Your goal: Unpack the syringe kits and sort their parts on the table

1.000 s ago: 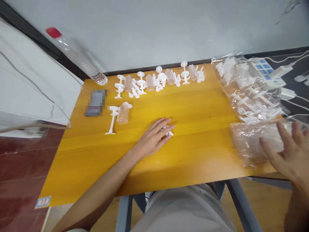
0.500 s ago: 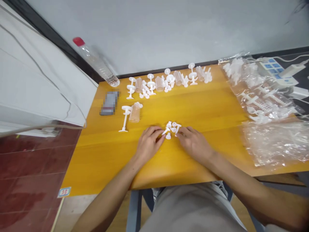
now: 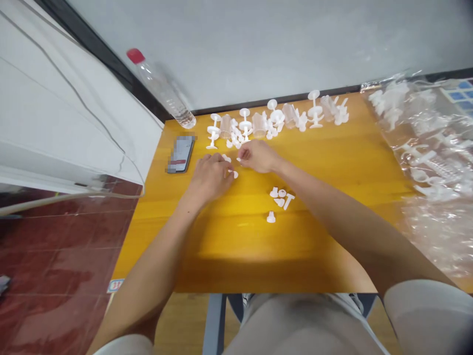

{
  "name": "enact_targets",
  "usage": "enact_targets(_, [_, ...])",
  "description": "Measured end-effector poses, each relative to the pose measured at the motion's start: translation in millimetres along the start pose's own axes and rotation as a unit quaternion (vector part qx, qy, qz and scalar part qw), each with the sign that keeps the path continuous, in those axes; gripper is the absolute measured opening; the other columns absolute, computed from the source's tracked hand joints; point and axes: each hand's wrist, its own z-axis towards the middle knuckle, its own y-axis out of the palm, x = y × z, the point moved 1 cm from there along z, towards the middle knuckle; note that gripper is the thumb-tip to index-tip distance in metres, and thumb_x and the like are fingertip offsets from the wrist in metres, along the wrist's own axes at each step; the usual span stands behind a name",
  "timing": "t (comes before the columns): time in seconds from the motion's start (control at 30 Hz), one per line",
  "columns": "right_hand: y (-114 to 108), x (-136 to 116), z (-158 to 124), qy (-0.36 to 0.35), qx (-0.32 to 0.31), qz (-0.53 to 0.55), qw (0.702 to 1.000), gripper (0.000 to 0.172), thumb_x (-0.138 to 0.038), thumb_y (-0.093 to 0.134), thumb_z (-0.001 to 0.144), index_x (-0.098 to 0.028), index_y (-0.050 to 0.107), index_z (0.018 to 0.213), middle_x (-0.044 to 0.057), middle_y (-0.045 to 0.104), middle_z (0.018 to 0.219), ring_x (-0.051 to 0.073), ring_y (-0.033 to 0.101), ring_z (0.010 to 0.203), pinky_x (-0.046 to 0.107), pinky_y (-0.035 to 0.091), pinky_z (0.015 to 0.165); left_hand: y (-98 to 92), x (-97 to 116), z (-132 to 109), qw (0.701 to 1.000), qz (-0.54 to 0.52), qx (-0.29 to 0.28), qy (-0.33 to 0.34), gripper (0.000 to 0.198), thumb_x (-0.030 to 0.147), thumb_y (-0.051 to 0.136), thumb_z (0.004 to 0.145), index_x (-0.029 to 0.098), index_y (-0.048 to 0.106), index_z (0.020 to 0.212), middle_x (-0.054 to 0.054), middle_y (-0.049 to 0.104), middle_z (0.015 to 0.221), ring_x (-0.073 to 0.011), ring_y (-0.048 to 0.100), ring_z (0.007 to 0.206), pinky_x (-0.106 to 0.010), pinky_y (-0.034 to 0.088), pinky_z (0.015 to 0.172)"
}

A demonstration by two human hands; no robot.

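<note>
When located against the phone (image 3: 184, 153), find left hand (image 3: 211, 172) just to its right, back up, with fingers bent down toward the surface (image 3: 240, 241). See a white disc (image 3: 235, 174) at the left thumb, farther right of the phone; can't tell grasping from mere touching there because of the hidden palm side. Got right hand (image 3: 259, 155) well right of the phone, reaching back toward it, near the left hand but apart, with fingers pinched on a small white piece (image 3: 239, 159), mostly covered. Count five loose white parts (image 3: 282, 193) on the surface, to the right of the phone and nearer the body, in a cluster of four plus one slightly apart. Beyond and right of the phone, see a row of four white plungers (image 3: 245, 123) and four clear barrels (image 3: 259, 125), with small white bits mixed in. Note red-capped bottle (image 3: 164, 91) standing just beyond the phone, bagged white parts (image 3: 428, 143) far to its right.
</note>
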Motion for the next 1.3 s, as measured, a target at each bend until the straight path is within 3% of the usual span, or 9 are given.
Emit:
enact_targets(0.13, [23,4,20,-0.003,-0.020,0.063,0.998,0.014,-0.007,0.069,0.084,-0.011,0.075,0.096,0.005,0.076,0.094,0.013,0.068,0.084,0.023,0.050,0.080,2.9,-9,-1,1.000,-0.007,0.022,-0.009,0.025,0.024,0.064,0.090,0.016,0.080,0.107,-0.015,0.071,0.104,-0.0342,0.067,0.101,-0.050,0.052,0.095])
enact_targets(0.27, [15,-3,14,-0.019,-0.047,0.112,0.992,0.029,-0.005,0.066,0.087,-0.009,0.075,0.114,0.011,0.076,0.117,0.015,0.072,0.104,0.023,0.053,0.093,-12.8,4,-38,0.987,-0.100,0.124,-0.016,0.024,0.033,0.066,0.094,0.018,0.075,0.110,-0.007,0.069,0.089,-0.0235,0.067,0.086,-0.037,0.053,0.083])
enact_targets(0.4, [-29,-11,-50,-0.034,-0.041,0.011,0.999,0.040,-0.017,0.063,0.094,-0.007,0.071,0.132,0.015,0.072,0.130,0.022,0.071,0.113,0.033,0.052,0.102,-3.1,59,-93,0.965,-0.249,0.079,0.029,0.027,0.045,0.072,0.094,0.021,0.071,0.106,-0.001,0.071,0.084,-0.0145,0.067,0.071,-0.026,0.051,0.066])
enact_targets(0.5, [-51,-9,-121,0.008,-0.031,-0.107,0.994,0.040,-0.025,0.068,0.094,-0.012,0.073,0.131,0.014,0.074,0.124,0.023,0.072,0.102,0.034,0.053,0.097,23.2,95,-116,0.972,-0.221,0.069,0.040,0.037,0.048,0.079,0.088,0.021,0.070,0.112,-0.003,0.076,0.092,-0.0175,0.071,0.075,-0.028,0.052,0.064])
enact_targets(0.7, [-26,13,-188,0.022,-0.020,-0.192,0.981,0.034,-0.008,0.057,0.094,-0.019,0.075,0.121,0.011,0.072,0.120,0.022,0.070,0.103,0.031,0.052,0.092,41.9,95,-110,0.983,-0.175,0.050,0.029,0.007,0.020,0.063,0.098,0.021,0.069,0.098,-0.003,0.074,0.091,-0.0177,0.071,0.078,-0.029,0.054,0.069])
enact_targets(0.9, [-21,14,-192,0.025,-0.055,-0.286,0.956,0.027,-0.005,0.048,0.098,-0.011,0.074,0.098,0.012,0.069,0.104,0.022,0.069,0.090,0.030,0.049,0.079,24.3,90,-106,0.981,-0.165,0.006,0.104,0.045,0.011,0.059,0.091,0.022,0.064,0.134,-0.010,0.070,0.127,-0.0234,0.073,0.100,-0.036,0.061,0.082])
enact_targets(1.03, [-45,6,-184,0.006,-0.017,-0.250,0.968,0.025,-0.010,0.052,0.099,-0.012,0.076,0.105,0.012,0.069,0.108,0.019,0.066,0.082,0.029,0.046,0.074,24.5,97,-109,0.967,-0.199,-0.031,0.155,0.046,0.006,0.058,0.088,0.024,0.068,0.129,-0.008,0.069,0.121,-0.0224,0.073,0.100,-0.038,0.062,0.088])
enact_targets(1.17, [-54,3,-129,-0.022,0.005,-0.128,0.992,0.020,-0.016,0.059,0.097,-0.014,0.078,0.102,0.009,0.073,0.102,0.016,0.066,0.083,0.026,0.045,0.079,31.0,85,-101,0.955,-0.247,-0.010,0.162,0.026,0.008,0.056,0.095,0.022,0.072,0.110,-0.006,0.072,0.109,-0.0175,0.073,0.093,-0.030,0.061,0.084])
enact_targets(1.3, [-25,8,-52,-0.011,-0.024,-0.051,0.998,0.015,-0.019,0.066,0.090,-0.013,0.079,0.095,0.006,0.076,0.095,0.015,0.067,0.085,0.023,0.044,0.079,36.2,58,-82,0.971,-0.201,0.112,0.065,0.018,0.017,0.057,0.100,0.021,0.073,0.104,-0.008,0.072,0.113,-0.0166,0.074,0.091,-0.026,0.059,0.079])
